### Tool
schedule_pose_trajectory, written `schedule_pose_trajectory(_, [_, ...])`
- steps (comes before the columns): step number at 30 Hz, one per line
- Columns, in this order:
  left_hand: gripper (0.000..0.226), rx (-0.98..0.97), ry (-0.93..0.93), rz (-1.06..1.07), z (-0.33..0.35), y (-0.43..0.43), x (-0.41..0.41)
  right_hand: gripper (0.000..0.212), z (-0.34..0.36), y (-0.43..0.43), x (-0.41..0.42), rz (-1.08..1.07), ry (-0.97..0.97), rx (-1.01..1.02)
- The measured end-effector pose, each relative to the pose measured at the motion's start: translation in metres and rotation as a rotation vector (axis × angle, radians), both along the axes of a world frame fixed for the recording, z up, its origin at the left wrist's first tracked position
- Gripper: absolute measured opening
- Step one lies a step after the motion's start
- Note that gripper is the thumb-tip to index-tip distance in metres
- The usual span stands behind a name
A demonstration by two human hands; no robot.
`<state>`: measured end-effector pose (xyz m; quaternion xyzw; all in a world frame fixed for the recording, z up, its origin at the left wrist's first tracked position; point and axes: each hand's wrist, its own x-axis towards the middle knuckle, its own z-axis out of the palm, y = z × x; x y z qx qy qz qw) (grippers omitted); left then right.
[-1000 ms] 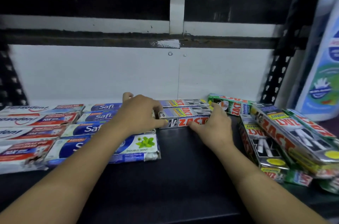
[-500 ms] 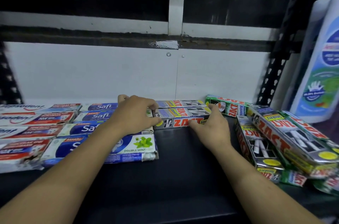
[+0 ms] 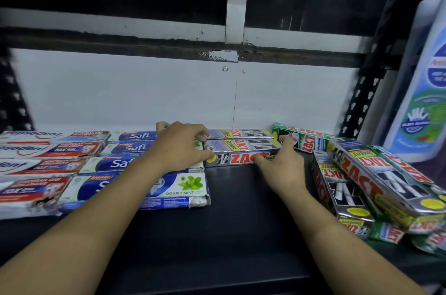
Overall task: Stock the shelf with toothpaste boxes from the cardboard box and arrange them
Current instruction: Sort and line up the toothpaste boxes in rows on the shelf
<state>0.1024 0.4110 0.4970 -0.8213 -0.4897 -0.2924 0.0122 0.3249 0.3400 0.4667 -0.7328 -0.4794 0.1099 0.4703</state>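
Two silver Zact boxes (image 3: pixel 241 147) lie side by side at the back middle of the dark shelf (image 3: pixel 236 217). My left hand (image 3: pixel 181 147) grips their left end, thumb on the front face and fingers over the top. My right hand (image 3: pixel 280 166) holds the right end of the front box, thumb on its front face and fingers curled over its corner. Blue Safi boxes (image 3: pixel 130 164) lie in a column just left of them, partly under my left arm. Red and white Pepsodent boxes (image 3: pixel 41 166) fill the far left. The cardboard box is out of view.
A green Zact box (image 3: pixel 304 140) lies at the back right. A loose heap of silver and green Zact boxes (image 3: pixel 366 188) covers the right end of the shelf. A tall white bottle (image 3: pixel 422 92) stands beyond the black perforated upright (image 3: pixel 359 96). A white panel closes the back.
Both hands have stayed on the silver Zact boxes; the front box has been nudged slightly left against the Safi column. The view has shifted a little.
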Motion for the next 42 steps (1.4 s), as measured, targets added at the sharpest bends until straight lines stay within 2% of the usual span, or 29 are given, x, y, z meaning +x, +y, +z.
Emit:
schedule_pose_trajectory(17, [0.047, -0.009, 0.071, 0.039, 0.002, -0.001, 0.001, 0.060, 0.009, -0.009, -0.009, 0.004, 0.007, -0.011])
schedule_pose_trajectory(23, [0.046, -0.027, 0.116, 0.057, 0.005, -0.007, 0.002, 0.056, 0.020, -0.038, -0.021, -0.001, -0.121, 0.156])
schedule_pose_trajectory(29, [0.041, 0.033, 0.112, 0.016, 0.020, -0.031, 0.009, 0.038, 0.041, -0.100, -0.016, 0.010, -0.473, 0.291])
schedule_pose_trajectory(32, [0.042, 0.052, 0.042, -0.083, 0.026, -0.059, 0.025, 0.029, 0.055, -0.140, 0.009, -0.097, -0.589, 0.373])
schedule_pose_trajectory(35, [0.049, -0.013, -0.005, -0.212, 0.025, -0.094, 0.049, 0.028, 0.053, -0.172, 0.047, -0.236, -0.635, 0.286])
schedule_pose_trajectory(37, [0.047, -0.072, -0.025, -0.286, 0.020, -0.117, 0.064, 0.038, 0.046, -0.186, 0.069, -0.316, -0.643, 0.161])
schedule_pose_trajectory(40, [0.049, -0.200, -0.021, -0.297, 0.000, -0.148, 0.082, 0.053, 0.030, -0.200, 0.081, -0.367, -0.618, 0.039])
schedule_pose_trajectory(42, [0.054, -0.243, 0.053, -0.283, -0.020, -0.161, 0.089, 0.057, 0.022, -0.205, 0.081, -0.346, -0.608, 0.024])
